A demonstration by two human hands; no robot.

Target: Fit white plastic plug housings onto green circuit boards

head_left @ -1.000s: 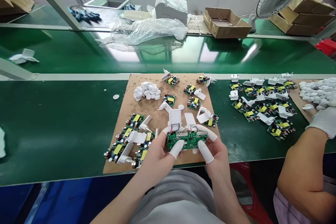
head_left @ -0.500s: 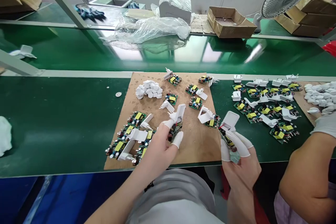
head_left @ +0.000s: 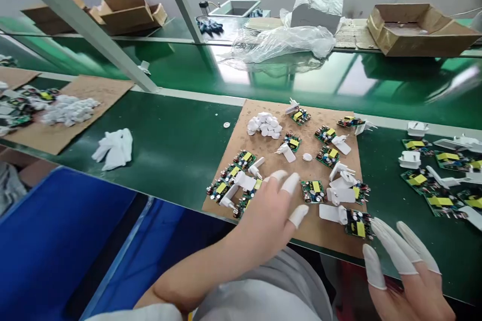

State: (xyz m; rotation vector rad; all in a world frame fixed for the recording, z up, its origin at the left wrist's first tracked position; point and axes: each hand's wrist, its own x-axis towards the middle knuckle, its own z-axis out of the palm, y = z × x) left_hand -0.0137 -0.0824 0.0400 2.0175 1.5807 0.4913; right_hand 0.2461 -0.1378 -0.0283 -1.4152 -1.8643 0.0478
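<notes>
My left hand [head_left: 269,210], with white finger cots on its fingertips, hovers over the cardboard sheet [head_left: 331,235] with its fingers apart and nothing in it. Just right of its fingertips lies a green circuit board [head_left: 313,191] with a yellow-topped transformer. My right hand [head_left: 408,266], also in white finger cots, is open at the sheet's right edge. Its index fingertip is next to another circuit board [head_left: 358,224], which has a white plug housing [head_left: 333,213] attached. More boards with white plug housings [head_left: 341,194] lie between the hands.
A pile of white caps [head_left: 264,125] lies at the back of the sheet. Rows of boards [head_left: 444,202] cover the table at right. A white glove [head_left: 114,149] is at left. Behind run a green conveyor [head_left: 181,67] and a slanted metal post [head_left: 94,35].
The view has swung left. Both hands have let go of the circuit boards with plug housings that they held, and these now lie on the cardboard. The fingers have spread.
</notes>
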